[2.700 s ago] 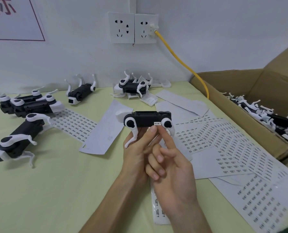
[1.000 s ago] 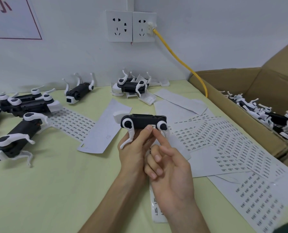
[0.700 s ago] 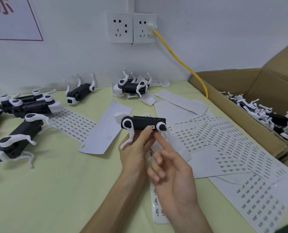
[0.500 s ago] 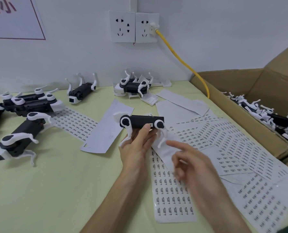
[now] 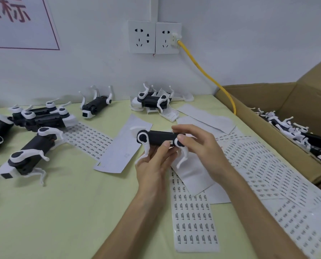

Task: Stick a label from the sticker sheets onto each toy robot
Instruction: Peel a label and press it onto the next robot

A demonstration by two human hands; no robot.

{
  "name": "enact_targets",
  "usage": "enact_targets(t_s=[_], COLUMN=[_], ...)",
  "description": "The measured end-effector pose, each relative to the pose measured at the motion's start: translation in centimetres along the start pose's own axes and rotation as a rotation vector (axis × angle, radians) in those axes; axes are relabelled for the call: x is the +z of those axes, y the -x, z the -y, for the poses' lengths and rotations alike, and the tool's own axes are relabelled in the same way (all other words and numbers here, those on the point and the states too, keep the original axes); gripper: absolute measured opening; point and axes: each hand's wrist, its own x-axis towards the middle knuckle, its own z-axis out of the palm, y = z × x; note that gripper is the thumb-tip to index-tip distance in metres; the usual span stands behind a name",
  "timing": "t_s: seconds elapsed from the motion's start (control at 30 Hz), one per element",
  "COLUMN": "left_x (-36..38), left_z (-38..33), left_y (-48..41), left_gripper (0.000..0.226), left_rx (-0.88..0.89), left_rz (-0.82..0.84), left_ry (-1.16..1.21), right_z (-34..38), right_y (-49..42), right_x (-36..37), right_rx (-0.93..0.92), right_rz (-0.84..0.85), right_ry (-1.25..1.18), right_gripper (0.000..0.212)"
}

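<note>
**A:** The right hand (image 5: 199, 146) is coming back to the toy. Half a second ago it was hovering over the white paper sticker sheets (image 5: 193, 221) nearest us.

**B:** Gripping now?

**A:** Yes. Its fingers are curling over the rear end of the black-bodied, white-legged plastic toy robot (image 5: 158, 137). The left hand (image 5: 154, 165) is cupping the trunk from below, with its thumb beside the small white label (image 5: 170, 142). Both are holding the toy above the pale green table (image 5: 62, 212).

**B:** How's it handling?

**A:** It's looking light and rigid, but I'm guessing the thin legs snap easily, so take it by the trunk. Behind, other black-and-white robots (image 5: 26, 156) are lying about, and more are filling the brown cardboard box (image 5: 259, 113).
</note>
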Motion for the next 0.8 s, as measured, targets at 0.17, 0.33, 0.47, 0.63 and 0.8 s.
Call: enact_targets(t_s=[0.17, 0.33, 0.47, 0.63, 0.8], left_x=[-0.6, -0.6, -0.9, -1.0, -0.8], left_z=[0.4, 0.8, 1.0, 1.2, 1.3], left_y=[-0.5, -0.4, -0.7, -0.7, -0.7], left_gripper=[0.016, 0.026, 0.025, 0.036, 0.040], left_rx=[-0.003, 0.010, 0.047, 0.044, 0.107], left_rz=[0.065, 0.077, -0.008, -0.035, -0.036], left_ry=[0.015, 0.000, -0.080, -0.129, -0.155], right_z=[-1.5, -1.7, -2.0, -2.2, -2.2], right_y=[0.4, 0.5, 0.5, 0.5, 0.5], right_x=[0.8, 0.8, 1.1, 1.4, 1.5], right_rx=[-0.052, -0.101, -0.106, -0.102, -0.105], right_rz=[-0.093, -0.091, -0.080, -0.081, -0.086], right_ry=[-0.096, -0.076, -0.054, -0.049, -0.069], right_gripper=[0.025, 0.027, 0.019, 0.019, 0.019])
